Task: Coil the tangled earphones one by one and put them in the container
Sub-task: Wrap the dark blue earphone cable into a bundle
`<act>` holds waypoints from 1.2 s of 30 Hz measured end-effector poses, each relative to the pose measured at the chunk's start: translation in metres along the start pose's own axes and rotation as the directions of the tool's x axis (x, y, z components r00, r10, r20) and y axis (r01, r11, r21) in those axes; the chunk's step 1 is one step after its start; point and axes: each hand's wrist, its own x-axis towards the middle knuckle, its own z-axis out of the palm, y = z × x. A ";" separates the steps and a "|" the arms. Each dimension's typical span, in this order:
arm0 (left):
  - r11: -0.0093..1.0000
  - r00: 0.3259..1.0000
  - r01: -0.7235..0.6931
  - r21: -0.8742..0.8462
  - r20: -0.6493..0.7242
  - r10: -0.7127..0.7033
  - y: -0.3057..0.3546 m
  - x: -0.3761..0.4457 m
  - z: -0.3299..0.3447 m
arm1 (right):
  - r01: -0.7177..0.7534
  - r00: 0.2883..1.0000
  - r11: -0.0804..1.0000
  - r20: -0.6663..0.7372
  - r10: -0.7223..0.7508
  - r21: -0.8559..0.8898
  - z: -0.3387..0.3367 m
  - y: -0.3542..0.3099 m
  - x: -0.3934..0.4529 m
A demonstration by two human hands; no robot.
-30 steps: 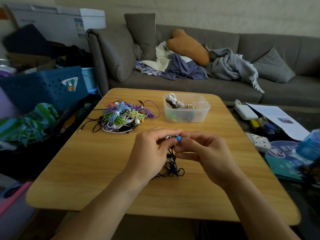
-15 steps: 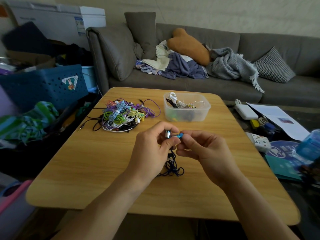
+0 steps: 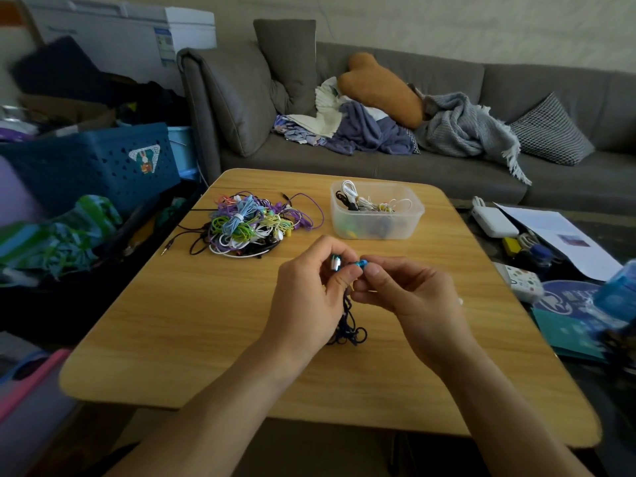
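Over the middle of the wooden table [image 3: 192, 332], my left hand [image 3: 309, 297] pinches a silver-blue earbud of a dark blue earphone [image 3: 349, 328]. My right hand [image 3: 409, 297] pinches the second blue earbud beside it. The earphone's tangled cord hangs between my hands and touches the table. A pile of tangled earphones [image 3: 247, 225] in purple, green, blue and white lies at the far left. The clear plastic container [image 3: 409, 228] stands at the far middle with several coiled earphones inside.
A grey sofa [image 3: 447, 173] with cushions and blankets runs behind the table. A blue crate [image 3: 86, 166] and clutter stand to the left. Papers [image 3: 557, 235], a white charger [image 3: 492, 222] and a blue bottle [image 3: 616, 297] lie on the right.
My hands have lifted slightly and the two earbuds have come apart, the silver-blue one now showing in my left fingers. The cord bundle stays below.
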 end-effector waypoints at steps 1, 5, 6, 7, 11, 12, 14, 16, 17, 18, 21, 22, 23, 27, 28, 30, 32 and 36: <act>1.000 1.000 0.004 0.002 0.000 -0.004 0.000 0.000 0.000 | 0.011 1.000 1.000 -0.006 -0.011 -0.006 0.000 0.000 -0.001; 0.999 1.000 0.025 0.022 -0.017 -0.025 -0.001 0.001 -0.002 | 0.012 1.000 1.000 -0.017 -0.013 -0.011 0.004 0.002 -0.001; 0.999 1.000 0.023 0.027 -0.017 -0.023 -0.002 0.002 -0.002 | 0.003 1.000 1.000 -0.020 -0.003 0.001 0.005 0.002 0.000; 0.999 1.000 0.019 0.031 -0.013 -0.018 -0.004 0.002 -0.002 | -0.006 1.000 1.000 -0.024 0.006 0.015 0.006 0.003 0.001; 0.999 1.000 -0.011 0.044 0.011 0.011 -0.005 0.005 -0.004 | -0.001 1.000 1.000 -0.029 0.000 -0.007 0.008 0.004 0.001; 0.999 1.000 -0.019 0.049 0.016 0.018 -0.005 0.005 -0.004 | 0.009 1.000 1.000 -0.027 -0.010 -0.029 0.008 0.003 0.000; 0.997 0.999 -0.030 0.068 0.014 0.029 -0.003 0.005 -0.003 | 0.032 0.999 0.996 -0.028 -0.034 -0.089 0.009 0.003 -0.001; 0.994 0.999 -0.048 0.103 0.002 0.048 -0.002 0.005 -0.003 | 0.068 0.997 0.984 -0.026 -0.073 -0.167 0.010 0.003 -0.001; 0.992 0.999 -0.052 0.116 -0.001 0.052 -0.001 0.005 -0.003 | 0.088 0.995 0.974 -0.023 -0.094 -0.207 0.011 0.003 -0.001; 0.991 0.999 -0.052 0.125 -0.001 0.053 0.000 0.005 -0.003 | 0.107 0.993 0.965 -0.018 -0.114 -0.240 0.012 0.003 -0.002; 0.989 0.999 -0.039 0.142 0.010 0.038 0.004 0.006 -0.004 | 0.159 0.986 0.938 0.005 -0.165 -0.307 0.013 0.003 -0.003; 0.990 1.000 -0.019 0.138 0.009 0.017 0.006 0.005 -0.003 | 0.181 0.982 0.925 0.015 -0.187 -0.333 0.013 0.003 -0.004; 0.992 1.000 0.012 0.125 -0.002 -0.012 0.007 0.004 -0.002 | 0.208 0.977 0.910 0.025 -0.213 -0.358 0.013 0.003 -0.005; 0.987 0.984 0.149 0.064 -0.111 -0.141 0.007 0.001 0.000 | 0.269 0.960 0.905 0.010 -0.281 -0.329 0.020 0.007 -0.006; 0.982 0.975 0.183 0.045 -0.133 -0.176 0.006 0.001 0.000 | 0.276 0.956 0.905 -0.004 -0.293 -0.323 0.022 0.009 -0.005; 0.971 0.959 0.237 0.023 -0.164 -0.230 0.005 0.001 0.001 | 0.293 0.947 0.894 -0.029 -0.321 -0.338 0.027 0.013 -0.005; 0.960 0.944 0.280 0.016 -0.184 -0.273 0.001 0.001 0.000 | 0.314 0.934 0.875 -0.044 -0.353 -0.369 0.031 0.017 -0.004; 0.943 0.929 0.333 -0.020 -0.166 -0.332 -0.004 0.005 -0.002 | 0.375 0.901 0.806 -0.026 -0.433 -0.458 0.035 0.019 -0.003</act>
